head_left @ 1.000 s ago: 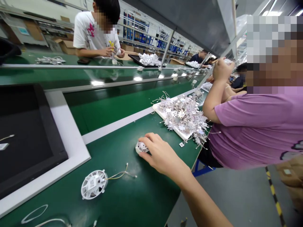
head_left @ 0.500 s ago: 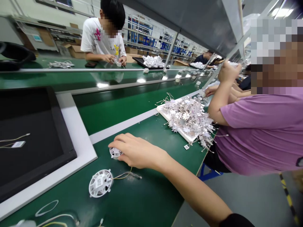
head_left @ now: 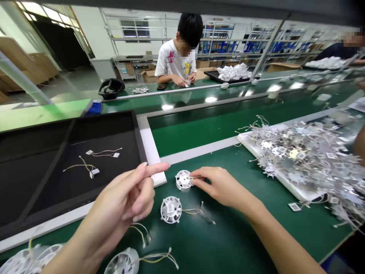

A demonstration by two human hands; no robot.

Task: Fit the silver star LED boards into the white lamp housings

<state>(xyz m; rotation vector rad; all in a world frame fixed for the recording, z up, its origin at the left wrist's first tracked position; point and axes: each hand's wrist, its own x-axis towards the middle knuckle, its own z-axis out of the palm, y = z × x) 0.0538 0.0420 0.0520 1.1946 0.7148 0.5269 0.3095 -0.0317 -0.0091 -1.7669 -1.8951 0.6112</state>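
Observation:
Over the near edge of the black tray, my left hand (head_left: 125, 201) has its index finger stretched out and the other fingers loosely curled, with nothing visible in it. My right hand (head_left: 218, 186) pinches thin wires at the right side of a small white round fan (head_left: 182, 185), which rests on the green bench. Just nearer to me lies a second white fan (head_left: 170, 210) with a label on its hub and its wires (head_left: 196, 211) trailing right. Another fan (head_left: 124, 262) is cut off by the bottom edge, and several more fans (head_left: 24, 262) sit partly behind my left forearm.
The black tray (head_left: 114, 129) holds a few wired parts with white tags (head_left: 94, 172). At right, a white tray (head_left: 253, 147) carries a heap of silvery star-shaped pieces with wires (head_left: 299, 152). Across the bench works a person (head_left: 178, 61) beside a tray of white parts (head_left: 235, 72).
The view has swung left. My left hand has come into view. My right hand, earlier covering the far fan, now pinches wires at its right side.

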